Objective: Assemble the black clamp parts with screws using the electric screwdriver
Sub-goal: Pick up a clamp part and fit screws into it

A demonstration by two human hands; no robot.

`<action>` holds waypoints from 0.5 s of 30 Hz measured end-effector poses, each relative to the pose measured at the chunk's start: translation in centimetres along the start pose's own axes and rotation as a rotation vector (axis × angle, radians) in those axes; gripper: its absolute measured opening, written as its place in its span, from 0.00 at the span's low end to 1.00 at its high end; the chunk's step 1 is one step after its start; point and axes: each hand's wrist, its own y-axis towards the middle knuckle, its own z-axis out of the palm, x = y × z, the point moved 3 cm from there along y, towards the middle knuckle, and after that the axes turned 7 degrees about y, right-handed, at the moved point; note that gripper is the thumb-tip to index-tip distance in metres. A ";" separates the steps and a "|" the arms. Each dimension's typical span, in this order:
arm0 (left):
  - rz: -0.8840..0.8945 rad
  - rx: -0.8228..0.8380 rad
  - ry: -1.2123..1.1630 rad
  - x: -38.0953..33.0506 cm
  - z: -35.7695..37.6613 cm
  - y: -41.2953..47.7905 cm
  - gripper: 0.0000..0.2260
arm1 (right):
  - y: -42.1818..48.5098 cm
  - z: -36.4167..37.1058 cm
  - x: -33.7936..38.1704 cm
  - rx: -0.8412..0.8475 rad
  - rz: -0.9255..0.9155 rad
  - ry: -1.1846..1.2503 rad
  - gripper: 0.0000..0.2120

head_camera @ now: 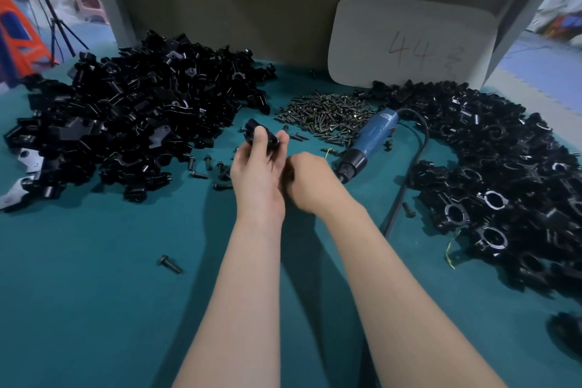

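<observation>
Teal surface (94, 293), grey card (409, 41) marked 44 at upper right. Left hand (256, 173) holds one black clamp part (251, 129) up at centre frame, thumb and fingers pinching it. Right hand (310, 183) sits against the left palm, fingers curled under; cannot tell if they hold a screw. Electric screwdriver (368, 142) lies just right of the hands, screw heap (324, 113) above it, parts pile (132, 110) at upper left. Judged step: fitting a screw by hand. Next move calls for lifting the driver and lining its bit on the screw head.
</observation>
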 end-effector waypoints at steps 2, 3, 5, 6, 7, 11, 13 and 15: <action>0.053 0.024 0.061 0.5 0.3 0.0 0.05 | -0.4 -1.6 -1.5 -0.153 0.034 0.121 0.09; 0.074 0.034 0.097 0.8 0.5 -0.1 0.04 | -0.5 -2.4 -2.4 -0.237 0.066 0.214 0.07; 0.129 0.046 0.224 1.7 0.8 -0.1 0.04 | -0.6 -3.7 -4.3 -0.366 0.118 0.501 0.06; 0.175 0.040 0.348 2.2 0.8 -0.1 0.04 | -0.6 -4.0 -5.0 -0.395 0.128 0.674 0.07; 0.232 0.028 0.523 2.7 0.8 -0.1 0.05 | -0.6 -4.1 -5.4 -0.398 0.133 0.835 0.08; 0.441 -0.040 1.152 4.0 0.4 -0.3 0.14 | -0.6 -3.3 -5.8 -0.364 0.087 1.019 0.08; 0.475 -0.060 1.296 4.0 0.5 -0.5 0.17 | -0.5 -3.2 -5.8 -0.370 0.045 0.887 0.08; 0.506 -0.074 1.376 3.9 0.6 -0.6 0.18 | -0.6 -3.4 -5.7 -0.367 0.014 0.729 0.07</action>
